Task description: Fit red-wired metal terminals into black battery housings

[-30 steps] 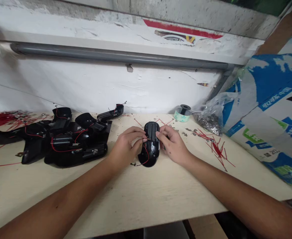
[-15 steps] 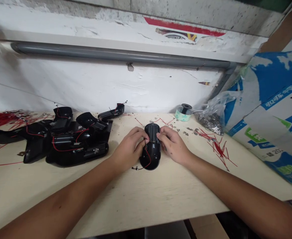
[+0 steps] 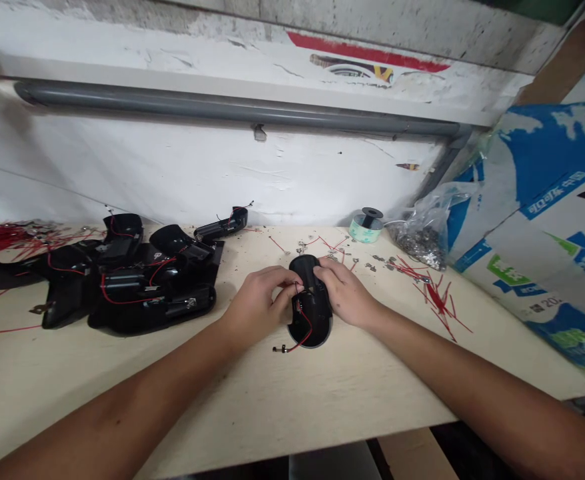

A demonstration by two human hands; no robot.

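Observation:
A black plastic housing [image 3: 311, 320] lies on the pale wooden bench [image 3: 322, 393], its narrow end away from me. My left hand [image 3: 257, 303] grips its upper left side, fingertips close to a thin red wire [image 3: 305, 331]. That wire runs down the housing and ends in a small metal terminal [image 3: 276, 349] on the bench. My right hand [image 3: 345, 292] is curled over the upper right side. The fingers hide the top of the housing. Several similar black housings with red wires [image 3: 147, 283] lie in a heap left of my left hand.
Loose metal pieces and short red wires [image 3: 437, 300] are scattered on the bench to the right. Behind them stand a tape spool [image 3: 366, 225] and a clear bag of metal parts [image 3: 419, 240]. A printed blue-and-white sack [image 3: 537, 213] leans at the right, and a white wall backs the bench.
The housing has shifted toward me and slightly right, with both hands moving along with it. My fingers now cover more of its far end.

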